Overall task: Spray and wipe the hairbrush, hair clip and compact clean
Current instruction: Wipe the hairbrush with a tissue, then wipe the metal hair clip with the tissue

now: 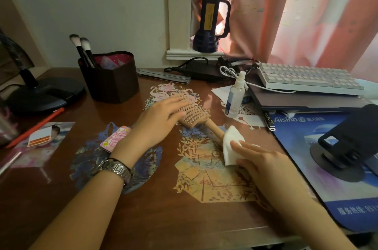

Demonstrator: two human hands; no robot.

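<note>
From the head view, the hairbrush (196,114) lies bristles-up near the middle of the desk (155,219), its wooden handle running toward the person's right; it looks light and rigid, the paddle head slotted and thick with thin pins that would likely snag a cloth, so the smooth handle seems the sensible place to take hold while the head is steadied from the side. The left hand (161,125) reaches forward with a watch on its wrist, fingers fairly straight and laid against the near edge of the brush head; it is a relaxed, released grip, pressing rather than clasping. The right hand (263,165) lies low over the desk and pinches a folded white pad (232,145) between thumb and fingers, the pad pressed on the end of the handle; soft and thin, it should fold round the wood easily. The clear spray bottle (235,96) stands upright just beyond the brush; a pink compact (115,138) lies beside the left wrist; I cannot pick out the hair clip.
</note>
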